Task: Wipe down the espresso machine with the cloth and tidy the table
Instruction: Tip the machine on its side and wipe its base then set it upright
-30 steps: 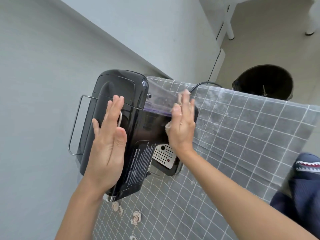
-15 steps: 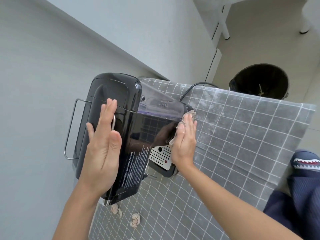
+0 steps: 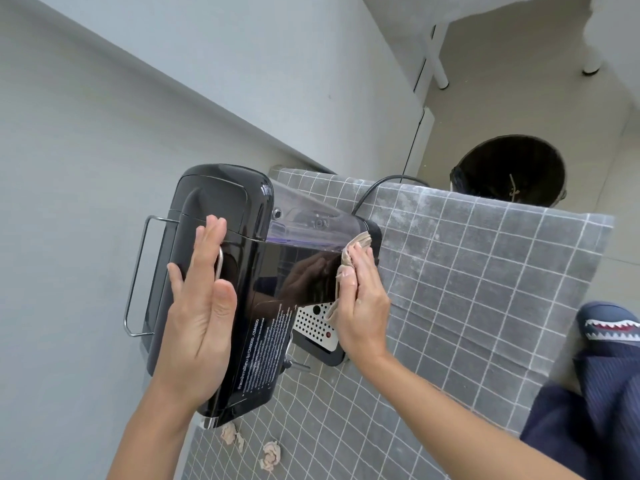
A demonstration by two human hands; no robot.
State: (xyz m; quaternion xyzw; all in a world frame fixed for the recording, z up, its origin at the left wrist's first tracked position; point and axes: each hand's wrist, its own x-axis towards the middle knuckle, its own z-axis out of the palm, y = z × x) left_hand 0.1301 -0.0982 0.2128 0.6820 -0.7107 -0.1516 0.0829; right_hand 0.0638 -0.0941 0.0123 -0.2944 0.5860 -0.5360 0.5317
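Black espresso machine (image 3: 225, 265) at frame centre, on table (image 3: 467, 271) with grey checked cover. Left hand (image 3: 199, 317) open, palm flat against machine's top. Right hand (image 3: 362, 303) presses beige cloth (image 3: 349, 258) on machine's glossy side, fingers closed over it. Crumpled paper bits (image 3: 270, 459) lie lower centre.

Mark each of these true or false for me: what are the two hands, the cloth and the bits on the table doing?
1. The right hand presses a beige cloth against the espresso machine. True.
2. The left hand grips the wire handle. False: it lies flat and open on the machine's top.
3. Crumpled paper scraps lie on the checked tablecloth. True.
4. The dark bin stands on the table. False: it stands on the floor beyond it.
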